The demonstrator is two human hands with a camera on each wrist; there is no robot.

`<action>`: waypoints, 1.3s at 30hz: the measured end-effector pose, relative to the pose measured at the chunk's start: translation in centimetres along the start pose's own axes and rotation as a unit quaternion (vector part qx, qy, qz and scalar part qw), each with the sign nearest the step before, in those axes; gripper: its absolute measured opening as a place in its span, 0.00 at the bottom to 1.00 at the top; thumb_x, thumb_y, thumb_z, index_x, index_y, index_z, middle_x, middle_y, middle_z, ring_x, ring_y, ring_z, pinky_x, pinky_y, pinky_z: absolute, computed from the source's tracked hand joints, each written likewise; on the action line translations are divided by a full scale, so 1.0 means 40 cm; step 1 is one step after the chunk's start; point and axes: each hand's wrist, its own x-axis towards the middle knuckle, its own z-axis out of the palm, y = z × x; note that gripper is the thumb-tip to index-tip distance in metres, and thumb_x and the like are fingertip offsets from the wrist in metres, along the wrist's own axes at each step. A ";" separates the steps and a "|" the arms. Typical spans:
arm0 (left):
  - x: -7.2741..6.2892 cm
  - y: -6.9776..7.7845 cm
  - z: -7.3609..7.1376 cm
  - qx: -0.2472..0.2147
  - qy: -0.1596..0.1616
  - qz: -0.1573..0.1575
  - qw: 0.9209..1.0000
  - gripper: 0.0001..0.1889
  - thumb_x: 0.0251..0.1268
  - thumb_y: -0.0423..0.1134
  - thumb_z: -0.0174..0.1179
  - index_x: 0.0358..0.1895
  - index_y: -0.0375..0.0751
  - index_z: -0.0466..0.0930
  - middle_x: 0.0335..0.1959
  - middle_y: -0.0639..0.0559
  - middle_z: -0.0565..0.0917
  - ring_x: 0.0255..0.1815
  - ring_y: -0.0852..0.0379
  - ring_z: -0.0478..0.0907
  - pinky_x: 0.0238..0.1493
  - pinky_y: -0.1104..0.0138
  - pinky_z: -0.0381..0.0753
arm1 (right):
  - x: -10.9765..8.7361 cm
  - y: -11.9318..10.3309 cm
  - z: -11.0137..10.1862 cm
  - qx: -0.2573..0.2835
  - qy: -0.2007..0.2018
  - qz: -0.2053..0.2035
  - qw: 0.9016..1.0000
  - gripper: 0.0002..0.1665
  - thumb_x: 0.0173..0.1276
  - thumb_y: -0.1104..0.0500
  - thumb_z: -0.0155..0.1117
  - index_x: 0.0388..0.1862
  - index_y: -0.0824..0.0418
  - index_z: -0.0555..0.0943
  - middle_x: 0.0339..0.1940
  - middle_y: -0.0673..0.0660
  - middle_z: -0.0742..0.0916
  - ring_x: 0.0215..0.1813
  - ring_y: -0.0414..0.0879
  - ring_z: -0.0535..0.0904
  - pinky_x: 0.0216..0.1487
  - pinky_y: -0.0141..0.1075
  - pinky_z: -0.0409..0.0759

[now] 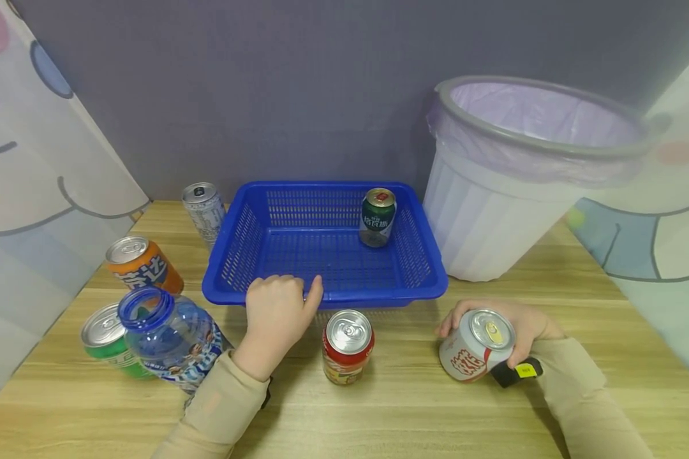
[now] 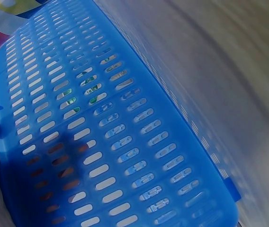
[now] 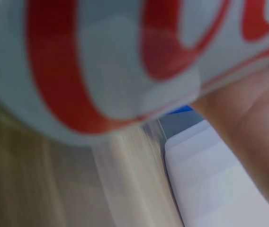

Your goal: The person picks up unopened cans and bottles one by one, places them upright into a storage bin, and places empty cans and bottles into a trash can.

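Right-hand fingers [image 1: 457, 312] round white can [image 1: 465, 354], left hand [image 1: 278, 309] seemingly gripping basket [image 1: 385, 295]

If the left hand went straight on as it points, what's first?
The blue basket: the left hand is at its near rim, apparently gripping it, so contact looks immediate.

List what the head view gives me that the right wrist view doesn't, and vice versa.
Only head: the left grip on the near rim of the basket, the dark green can inside it, the red can, orange can, silver can, bright green can and bottle outside it, and the liner of the bin.

Only right wrist: a close-up of broad red strokes on the white can.

Both: the white can in the right grip, the bin's white side and the table. A blue sliver in the wrist view is probably the basket.
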 end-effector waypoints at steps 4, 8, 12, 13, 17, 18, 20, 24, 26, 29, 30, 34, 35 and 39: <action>0.002 0.002 0.002 -0.003 0.006 0.005 1.000 0.27 0.62 0.49 0.51 0.06 0.41 0.70 0.07 0.48 0.74 0.10 0.49 0.69 0.16 0.62 0.61 | -0.007 0.006 0.004 0.003 0.006 -0.001 1.000 0.42 0.52 0.68 0.65 0.62 0.78 0.54 0.71 0.65 0.64 0.76 0.60 0.51 0.74 0.46 0.51; 0.000 0.000 0.003 0.000 0.005 0.003 1.000 0.27 0.61 0.49 0.52 0.05 0.41 0.68 0.07 0.48 0.74 0.10 0.49 0.69 0.16 0.62 0.62 | -0.005 0.015 0.005 -0.029 0.022 -0.010 0.999 0.41 0.56 0.64 0.64 0.63 0.77 0.55 0.70 0.65 0.66 0.77 0.59 0.51 0.74 0.46 0.52; -0.001 -0.002 0.003 0.001 0.005 0.003 1.000 0.27 0.61 0.49 0.52 0.04 0.42 0.66 0.06 0.49 0.73 0.09 0.49 0.68 0.15 0.63 0.61 | 0.006 0.026 0.006 -0.005 0.055 -0.016 0.998 0.38 0.60 0.63 0.62 0.64 0.73 0.57 0.66 0.63 0.70 0.72 0.57 0.62 0.71 0.47 0.60; -0.001 -0.002 0.002 0.001 0.006 0.004 1.000 0.27 0.61 0.49 0.52 0.04 0.42 0.66 0.06 0.49 0.73 0.09 0.49 0.68 0.15 0.63 0.61 | 0.008 0.028 0.007 0.003 0.064 -0.018 0.998 0.38 0.60 0.63 0.62 0.65 0.72 0.57 0.65 0.62 0.71 0.70 0.55 0.64 0.69 0.46 0.62; 0.000 -0.002 0.001 0.001 0.012 0.008 1.000 0.27 0.61 0.49 0.52 0.04 0.42 0.66 0.06 0.49 0.72 0.09 0.49 0.68 0.15 0.63 0.61 | 0.016 0.030 0.011 0.013 0.092 -0.023 0.995 0.36 0.62 0.63 0.61 0.66 0.69 0.58 0.64 0.60 0.72 0.66 0.52 0.68 0.66 0.44 0.66; 0.000 -0.002 0.001 0.001 0.013 0.008 1.000 0.27 0.61 0.49 0.52 0.04 0.42 0.66 0.06 0.49 0.72 0.09 0.49 0.68 0.15 0.63 0.61 | 0.017 0.031 0.012 0.011 0.095 -0.025 0.995 0.36 0.62 0.63 0.60 0.66 0.69 0.58 0.64 0.60 0.72 0.66 0.52 0.68 0.66 0.44 0.67; -0.001 -0.002 0.002 0.002 0.013 0.008 1.000 0.27 0.61 0.49 0.51 0.04 0.42 0.66 0.06 0.49 0.72 0.09 0.49 0.68 0.15 0.63 0.61 | 0.020 0.033 0.012 0.000 0.101 -0.029 0.994 0.36 0.62 0.63 0.61 0.66 0.70 0.58 0.63 0.60 0.72 0.65 0.51 0.68 0.66 0.43 0.67; -0.001 -0.002 0.003 0.003 0.012 0.009 1.000 0.27 0.61 0.49 0.51 0.04 0.42 0.66 0.06 0.49 0.73 0.09 0.49 0.68 0.15 0.63 0.61 | 0.022 0.041 0.013 -0.007 0.116 -0.036 0.993 0.36 0.62 0.63 0.61 0.66 0.71 0.58 0.63 0.60 0.73 0.65 0.51 0.68 0.65 0.42 0.68; -0.001 -0.002 0.003 0.003 0.012 0.009 1.000 0.27 0.61 0.49 0.51 0.04 0.42 0.66 0.06 0.49 0.73 0.09 0.49 0.69 0.15 0.63 0.61 | 0.022 0.044 0.014 -0.010 0.122 -0.042 0.992 0.35 0.63 0.62 0.61 0.65 0.71 0.59 0.63 0.60 0.73 0.65 0.51 0.68 0.65 0.42 0.67; -0.001 -0.001 0.002 0.003 0.013 0.010 1.000 0.27 0.61 0.49 0.51 0.04 0.42 0.66 0.06 0.49 0.73 0.09 0.50 0.68 0.15 0.63 0.60 | 0.022 0.048 0.014 -0.016 0.129 -0.050 0.990 0.34 0.65 0.60 0.60 0.65 0.71 0.59 0.63 0.60 0.74 0.65 0.51 0.68 0.65 0.41 0.67; -0.001 -0.001 0.002 0.003 0.013 0.010 1.000 0.27 0.61 0.49 0.51 0.04 0.42 0.66 0.06 0.49 0.73 0.09 0.50 0.68 0.15 0.63 0.60 | 0.021 0.049 0.015 -0.017 0.130 -0.053 0.990 0.34 0.65 0.60 0.60 0.65 0.71 0.59 0.63 0.60 0.74 0.65 0.51 0.68 0.65 0.40 0.68; -0.001 -0.001 0.001 0.004 0.010 0.009 1.000 0.27 0.61 0.49 0.51 0.05 0.42 0.67 0.06 0.49 0.73 0.09 0.50 0.68 0.15 0.63 0.61 | 0.021 0.051 0.015 -0.020 0.132 -0.060 0.989 0.33 0.65 0.60 0.59 0.64 0.72 0.60 0.62 0.61 0.74 0.64 0.50 0.69 0.64 0.40 0.69; -0.001 0.000 0.001 0.004 0.010 0.009 1.000 0.27 0.61 0.49 0.51 0.05 0.42 0.68 0.06 0.49 0.73 0.09 0.50 0.68 0.15 0.63 0.61 | 0.022 0.051 0.016 -0.022 0.134 -0.061 0.989 0.33 0.65 0.60 0.59 0.64 0.72 0.60 0.62 0.61 0.74 0.63 0.50 0.70 0.63 0.40 0.70; -0.002 -0.001 0.002 0.004 0.011 0.009 1.000 0.27 0.61 0.49 0.51 0.04 0.42 0.68 0.06 0.49 0.72 0.09 0.50 0.68 0.15 0.63 0.61 | 0.028 0.044 0.017 -0.036 0.143 -0.071 0.986 0.32 0.65 0.60 0.59 0.63 0.71 0.61 0.61 0.61 0.75 0.62 0.50 0.70 0.61 0.39 0.70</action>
